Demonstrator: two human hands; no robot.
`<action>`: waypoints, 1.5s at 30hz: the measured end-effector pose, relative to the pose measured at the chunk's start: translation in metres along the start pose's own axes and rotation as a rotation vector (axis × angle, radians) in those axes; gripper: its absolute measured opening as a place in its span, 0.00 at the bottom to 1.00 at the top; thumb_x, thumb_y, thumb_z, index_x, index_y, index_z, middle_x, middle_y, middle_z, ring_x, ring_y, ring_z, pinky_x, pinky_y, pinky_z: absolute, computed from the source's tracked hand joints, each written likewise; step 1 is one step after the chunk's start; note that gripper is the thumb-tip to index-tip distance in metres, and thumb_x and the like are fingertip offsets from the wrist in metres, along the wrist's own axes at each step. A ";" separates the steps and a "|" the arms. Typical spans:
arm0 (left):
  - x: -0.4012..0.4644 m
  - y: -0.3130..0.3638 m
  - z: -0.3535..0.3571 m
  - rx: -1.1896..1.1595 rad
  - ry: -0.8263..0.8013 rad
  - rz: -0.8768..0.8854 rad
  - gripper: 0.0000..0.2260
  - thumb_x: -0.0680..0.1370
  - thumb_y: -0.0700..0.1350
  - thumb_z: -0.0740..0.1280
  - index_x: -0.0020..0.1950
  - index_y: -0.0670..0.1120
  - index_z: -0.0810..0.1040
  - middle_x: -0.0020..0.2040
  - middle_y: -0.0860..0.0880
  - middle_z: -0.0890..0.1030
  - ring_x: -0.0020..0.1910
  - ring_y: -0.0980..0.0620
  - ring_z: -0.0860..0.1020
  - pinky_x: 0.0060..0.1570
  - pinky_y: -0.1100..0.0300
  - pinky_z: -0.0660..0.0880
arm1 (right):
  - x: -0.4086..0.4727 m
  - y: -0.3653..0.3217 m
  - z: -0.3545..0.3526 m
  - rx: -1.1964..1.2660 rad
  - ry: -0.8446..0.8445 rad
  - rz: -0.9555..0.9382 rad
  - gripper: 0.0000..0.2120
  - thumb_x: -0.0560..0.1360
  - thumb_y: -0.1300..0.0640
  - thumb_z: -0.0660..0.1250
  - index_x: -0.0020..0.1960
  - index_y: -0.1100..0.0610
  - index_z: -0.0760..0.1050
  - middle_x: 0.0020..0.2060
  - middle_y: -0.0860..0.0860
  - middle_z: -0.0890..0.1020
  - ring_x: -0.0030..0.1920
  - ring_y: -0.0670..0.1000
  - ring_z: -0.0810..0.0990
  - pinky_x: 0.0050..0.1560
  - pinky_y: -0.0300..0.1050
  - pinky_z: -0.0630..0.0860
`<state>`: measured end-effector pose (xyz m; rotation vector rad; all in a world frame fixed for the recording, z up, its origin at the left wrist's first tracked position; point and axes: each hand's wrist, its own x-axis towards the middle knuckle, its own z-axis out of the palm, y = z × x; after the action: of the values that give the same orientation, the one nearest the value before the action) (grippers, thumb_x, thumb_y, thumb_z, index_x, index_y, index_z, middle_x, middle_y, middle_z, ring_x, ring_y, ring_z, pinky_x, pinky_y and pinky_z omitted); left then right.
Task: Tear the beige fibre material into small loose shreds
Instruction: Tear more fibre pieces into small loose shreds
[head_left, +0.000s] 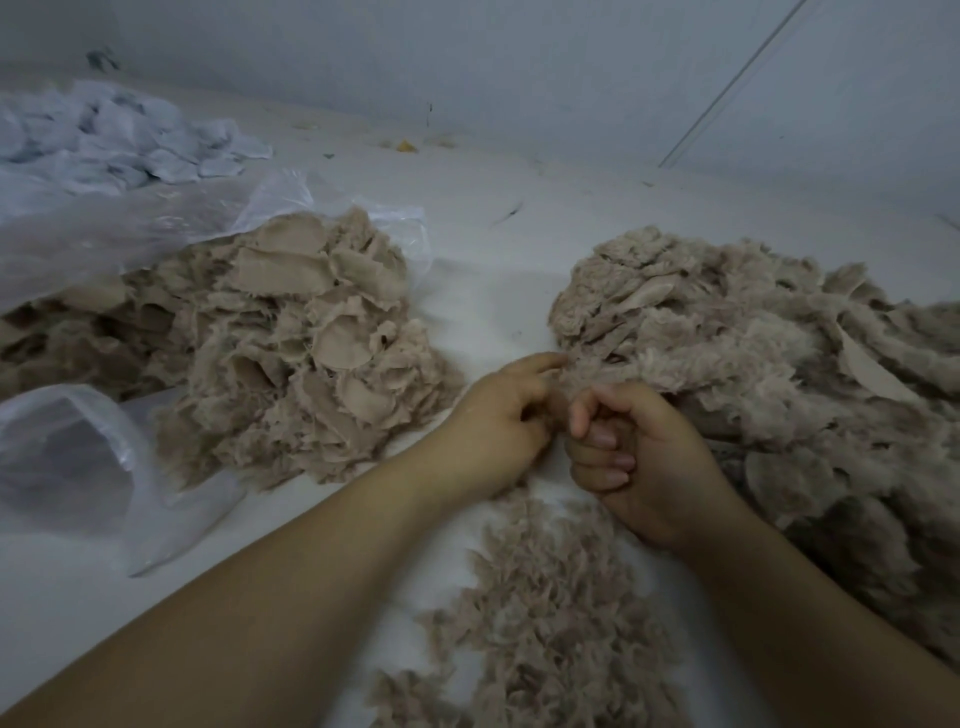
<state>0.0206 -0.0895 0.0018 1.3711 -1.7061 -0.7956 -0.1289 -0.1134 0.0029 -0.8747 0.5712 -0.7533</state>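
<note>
Hands meet at the edge of the fluffy fibre heap (753, 353): left hand (498, 431) and right hand (634, 457) both curl, pinching a tuft. Frayed shreds (545, 613) lie below; the tuft itself is mostly hidden.

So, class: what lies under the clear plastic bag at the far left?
Beige fibre pieces show dimly through the clear plastic bag, joined to the left pile. How far they run under it is hidden; the white surface below is covered there.
</note>
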 end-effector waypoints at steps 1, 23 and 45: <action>0.002 -0.001 0.000 0.085 -0.074 0.054 0.11 0.74 0.28 0.63 0.50 0.36 0.82 0.68 0.41 0.74 0.68 0.47 0.72 0.65 0.53 0.69 | 0.000 0.000 0.000 0.002 -0.003 -0.002 0.15 0.70 0.52 0.60 0.29 0.59 0.76 0.23 0.47 0.64 0.19 0.41 0.58 0.17 0.32 0.59; 0.001 -0.003 -0.001 -0.413 -0.082 -0.192 0.11 0.82 0.34 0.59 0.58 0.37 0.80 0.42 0.39 0.79 0.37 0.53 0.76 0.36 0.64 0.74 | 0.005 0.004 0.000 0.077 0.120 -0.024 0.27 0.71 0.44 0.64 0.67 0.54 0.70 0.25 0.47 0.64 0.20 0.41 0.58 0.17 0.33 0.60; 0.002 -0.014 0.006 -0.043 0.201 -0.147 0.06 0.77 0.41 0.70 0.40 0.41 0.80 0.30 0.49 0.76 0.27 0.56 0.70 0.30 0.61 0.70 | 0.008 0.007 -0.003 0.068 0.153 0.013 0.28 0.71 0.46 0.65 0.64 0.61 0.68 0.26 0.48 0.66 0.21 0.42 0.59 0.18 0.33 0.61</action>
<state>0.0217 -0.0945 -0.0127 1.5067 -1.4394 -0.7434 -0.1241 -0.1183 -0.0053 -0.7540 0.6822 -0.8281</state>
